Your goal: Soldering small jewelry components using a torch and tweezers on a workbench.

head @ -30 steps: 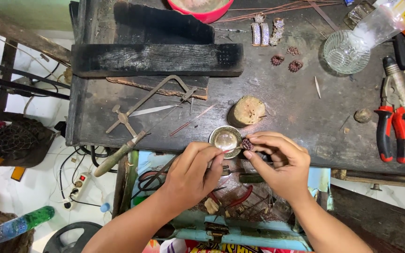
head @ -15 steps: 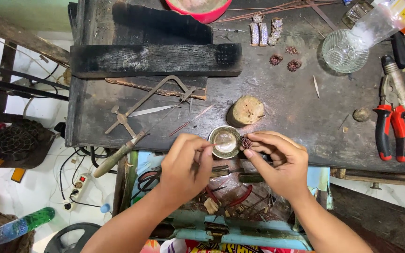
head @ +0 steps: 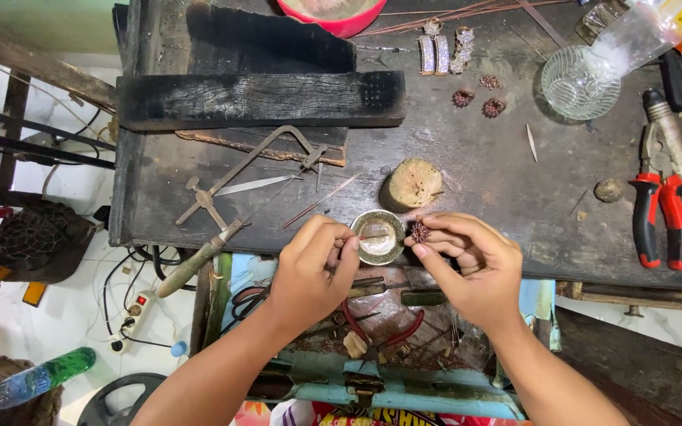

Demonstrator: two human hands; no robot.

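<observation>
Low in the middle of the frame, the person's left hand (head: 309, 272) is pinching a thin tool (head: 366, 237) between thumb and fingertips, fingers closed tight around it, and its tip is reaching over the small round metal dish (head: 378, 237) sitting at the near edge of the dark workbench (head: 483, 181). Just right of the dish, the right hand (head: 467, 264) is gripping a small spiky ornament (head: 420, 232) between thumb and forefinger, the other fingers curled in beneath. Directly above the dish, a round wooden block (head: 410, 184) is standing on the bench. To the left, a frame saw (head: 254, 170) is lying slantwise, with a wooden-handled tool (head: 199, 259) hanging over the bench edge. At the right side, red-handled pliers (head: 661, 213) are resting. Farther up, two more spiky ornaments (head: 477, 102) are lying near a clear glass bowl (head: 580, 81), and a charred wooden beam (head: 258, 99) is stretching across the upper left.
</observation>
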